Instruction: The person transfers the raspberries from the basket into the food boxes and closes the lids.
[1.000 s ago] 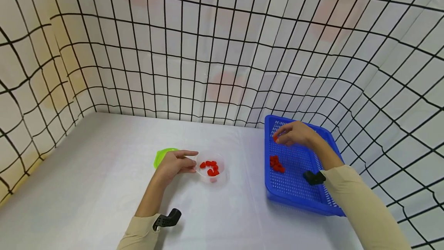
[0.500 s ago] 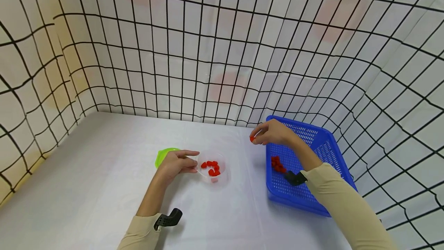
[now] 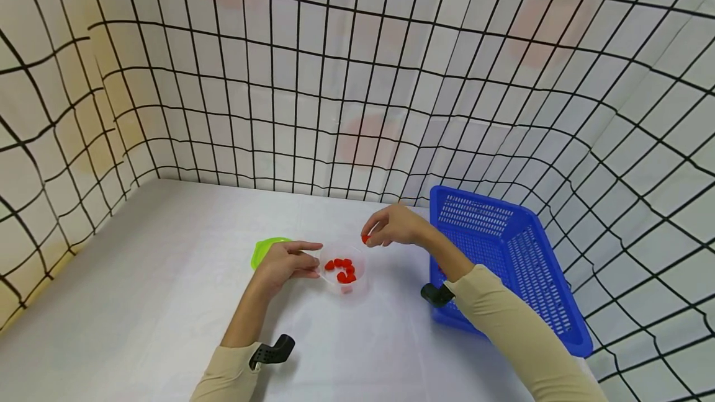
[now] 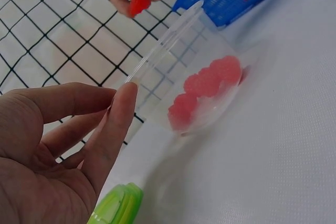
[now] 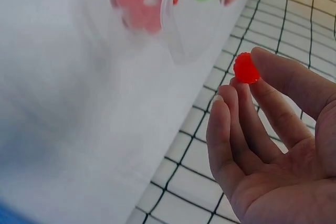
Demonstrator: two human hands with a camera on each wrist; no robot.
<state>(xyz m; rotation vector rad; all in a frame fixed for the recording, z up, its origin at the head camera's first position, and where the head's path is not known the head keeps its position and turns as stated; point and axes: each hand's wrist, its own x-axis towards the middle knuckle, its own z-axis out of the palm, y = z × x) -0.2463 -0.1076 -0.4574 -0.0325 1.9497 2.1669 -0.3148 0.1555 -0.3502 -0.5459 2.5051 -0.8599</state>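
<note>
My left hand [image 3: 279, 265] pinches the rim of a clear plastic tub [image 4: 173, 59] between thumb and fingers. The tub stands upright on the white table, with several red raspberry-shaped pieces [image 3: 347, 270] at its bottom. Just beyond the tub's right side, my right hand [image 3: 398, 226] hangs in the air, pinching one more red raspberry-shaped piece [image 5: 246, 68] between thumb and fingertips. That piece is higher than the tub's rim in the left wrist view. Partly behind my left hand lies a bright green lid [image 3: 262, 252].
At the right stands a blue perforated basket [image 3: 536, 259]; my right forearm crosses over it and hides most of the red pieces inside. Black netting [image 3: 341, 89] over white cloth rises behind and on both sides of the table [image 3: 167, 247].
My right hand has come left out of the blue basket to beside the tub, carrying one red raspberry-shaped piece. My left hand has stayed at the tub's rim.
</note>
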